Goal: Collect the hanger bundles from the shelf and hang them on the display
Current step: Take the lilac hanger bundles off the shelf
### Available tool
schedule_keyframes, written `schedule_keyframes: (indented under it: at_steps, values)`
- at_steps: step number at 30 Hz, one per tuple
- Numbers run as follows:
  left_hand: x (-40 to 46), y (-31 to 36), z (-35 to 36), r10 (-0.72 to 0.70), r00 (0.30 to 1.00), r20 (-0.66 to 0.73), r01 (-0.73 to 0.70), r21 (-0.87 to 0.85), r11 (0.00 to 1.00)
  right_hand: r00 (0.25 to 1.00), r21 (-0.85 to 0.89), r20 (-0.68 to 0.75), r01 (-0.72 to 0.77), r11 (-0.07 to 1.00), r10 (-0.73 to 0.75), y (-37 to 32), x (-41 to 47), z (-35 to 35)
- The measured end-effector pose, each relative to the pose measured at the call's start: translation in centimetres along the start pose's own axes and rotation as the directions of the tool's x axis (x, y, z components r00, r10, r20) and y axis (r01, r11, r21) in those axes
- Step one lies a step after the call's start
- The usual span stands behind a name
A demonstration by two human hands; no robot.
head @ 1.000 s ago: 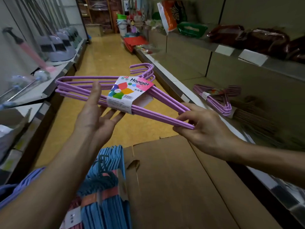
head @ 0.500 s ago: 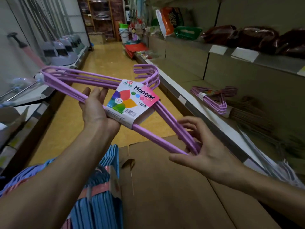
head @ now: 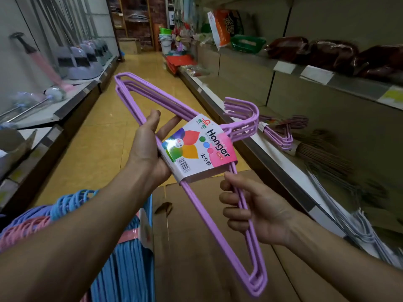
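A cardboard box (head: 218, 247) lay below. Above it the purple hanger bundle (head: 196, 153) was held tilted, hooks toward the shelf (head: 283, 162), probably for hanging. The left hand (head: 148, 149) gripped near its label (head: 198, 151); the right hand (head: 250, 212) curled round the lower bars.
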State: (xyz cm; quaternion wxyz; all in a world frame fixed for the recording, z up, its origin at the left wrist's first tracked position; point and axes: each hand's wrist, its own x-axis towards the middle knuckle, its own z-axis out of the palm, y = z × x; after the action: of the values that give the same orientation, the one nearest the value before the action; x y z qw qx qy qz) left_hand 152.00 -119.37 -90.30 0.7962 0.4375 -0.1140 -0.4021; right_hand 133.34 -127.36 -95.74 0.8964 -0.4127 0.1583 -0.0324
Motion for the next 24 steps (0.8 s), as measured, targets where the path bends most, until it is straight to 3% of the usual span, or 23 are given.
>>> schedule_keyframes:
  at_steps: [3,6,9,12,15,20,24]
  values:
    - [-0.1,-0.1,0.0,-0.03,1.0,0.005,0.03,0.04,0.999,0.989,-0.079,-0.145,0.02,0.997,-0.031,0.2,0.0,0.4]
    - [0.5,-0.2,-0.5,-0.024,0.997,-0.068,0.046,0.336,0.941,0.959,-0.192,-0.262,0.061,0.98,-0.111,0.8,-0.3,0.1]
    - [1.5,-0.1,-1.8,0.109,0.989,-0.104,-0.011,0.673,0.739,0.925,-0.275,-0.33,0.097,0.956,-0.189,1.2,-0.5,-0.2]
    - [1.1,0.3,-2.1,0.273,0.961,-0.032,-0.119,0.848,0.517,0.868,-0.402,-0.425,0.072,0.913,-0.256,1.6,-0.6,-0.6]
    - [0.3,-0.1,-0.8,0.299,0.942,0.152,-0.277,0.855,0.438,0.831,-0.47,-0.486,0.011,0.882,-0.269,2.5,-0.5,-0.8]
    - [-1.1,-2.4,2.3,0.148,0.918,0.367,-0.395,0.834,0.384,0.81,-0.493,-0.53,-0.055,0.868,-0.25,4.1,-0.3,0.0]
    - [-1.6,-3.8,3.8,0.05,0.904,0.424,-0.404,0.81,0.424,0.819,-0.595,-0.498,-0.085,0.799,-0.285,4.6,-1.0,1.4]
